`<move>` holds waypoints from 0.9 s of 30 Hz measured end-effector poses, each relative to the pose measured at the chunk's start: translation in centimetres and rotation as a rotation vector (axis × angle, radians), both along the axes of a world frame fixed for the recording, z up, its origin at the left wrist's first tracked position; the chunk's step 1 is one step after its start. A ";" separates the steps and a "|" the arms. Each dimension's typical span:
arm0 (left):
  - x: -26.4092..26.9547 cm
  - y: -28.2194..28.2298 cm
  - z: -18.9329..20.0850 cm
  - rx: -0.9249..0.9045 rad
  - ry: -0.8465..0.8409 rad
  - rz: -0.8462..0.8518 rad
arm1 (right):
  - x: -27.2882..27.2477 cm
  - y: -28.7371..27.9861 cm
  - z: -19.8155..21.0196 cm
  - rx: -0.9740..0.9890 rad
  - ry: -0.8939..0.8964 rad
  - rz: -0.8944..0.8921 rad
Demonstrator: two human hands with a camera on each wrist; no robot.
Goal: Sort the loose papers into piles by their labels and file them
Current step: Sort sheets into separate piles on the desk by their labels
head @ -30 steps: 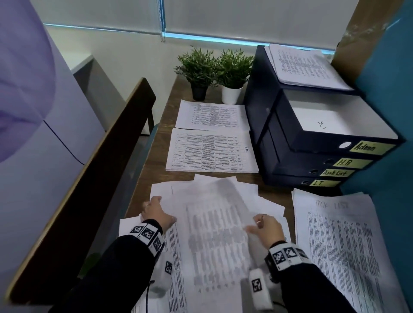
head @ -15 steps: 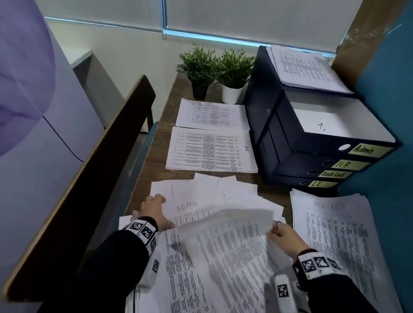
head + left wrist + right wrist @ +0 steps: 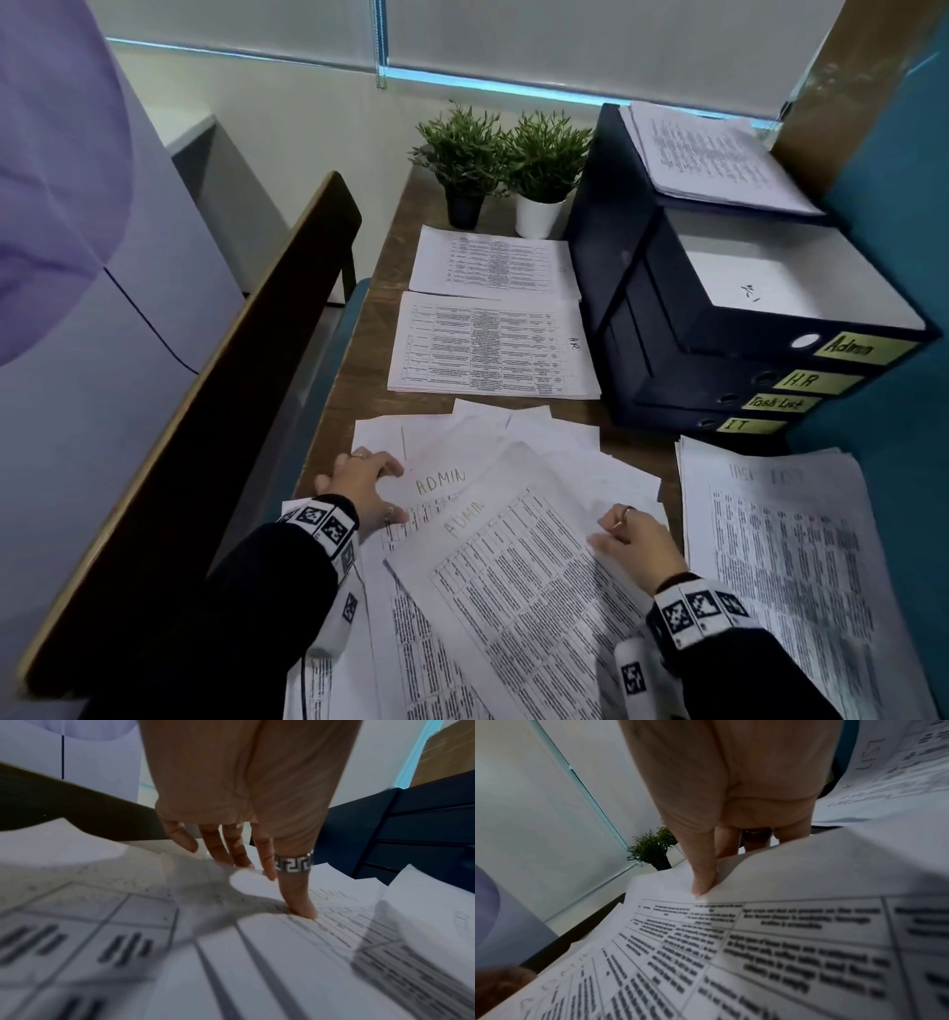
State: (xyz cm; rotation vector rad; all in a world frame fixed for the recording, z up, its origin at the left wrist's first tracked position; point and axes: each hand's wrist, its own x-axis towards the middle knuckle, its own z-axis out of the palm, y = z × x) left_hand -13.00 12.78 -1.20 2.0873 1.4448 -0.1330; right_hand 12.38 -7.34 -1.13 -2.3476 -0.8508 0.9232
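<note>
1. Now pinching the right edge of the top ADMIN sheet (image 3: 518,570) with right hand (image 3: 634,539), thumb on top.
2. Lying on the loose papers (image 3: 554,462) near the desk (image 3: 359,390) front edge, long axis skewed, heading toward far-left.
3. Pressing spread left hand (image 3: 367,485) fingers on a lower sheet.

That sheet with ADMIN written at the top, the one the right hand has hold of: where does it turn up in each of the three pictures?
Head: the ADMIN sheet lies tilted at bottom centre, right hand pinching its right edge.
Left wrist: probably the raised sheet at the right edge; not certain.
Right wrist: it fills the lower half, thumb on top near its edge.
Shared landmark: the dark-potted plant, also in the right wrist view.
</note>
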 end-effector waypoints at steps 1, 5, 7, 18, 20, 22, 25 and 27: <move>0.0 0.1 0.2 -0.013 0.015 0.002 | 0.2 -0.1 0.0 0.004 0.011 -0.023; 0.0 0.5 0.5 -0.083 0.014 0.075 | 0.8 -0.6 -0.1 0.075 0.103 -0.106; -0.1 0.9 0.2 -0.106 0.000 0.073 | 0.9 -0.7 -0.1 0.110 0.158 -0.128; -0.2 1.9 0.2 -0.191 -0.042 0.065 | 0.9 -0.5 -1.0 0.083 0.141 -0.077; 0.0 2.0 0.1 -0.169 -0.005 0.040 | 0.8 -0.4 -1.2 0.059 0.130 -0.065; 0.2 2.0 0.0 -0.153 0.016 0.049 | 0.8 -0.2 -1.3 0.052 0.139 -0.059; 0.2 1.6 0.0 -0.114 -0.026 0.135 | 0.9 -0.2 -1.2 0.036 0.155 -0.021; 0.3 1.2 0.2 -0.090 -0.168 0.238 | 1.0 -0.3 -0.8 0.078 0.157 -0.029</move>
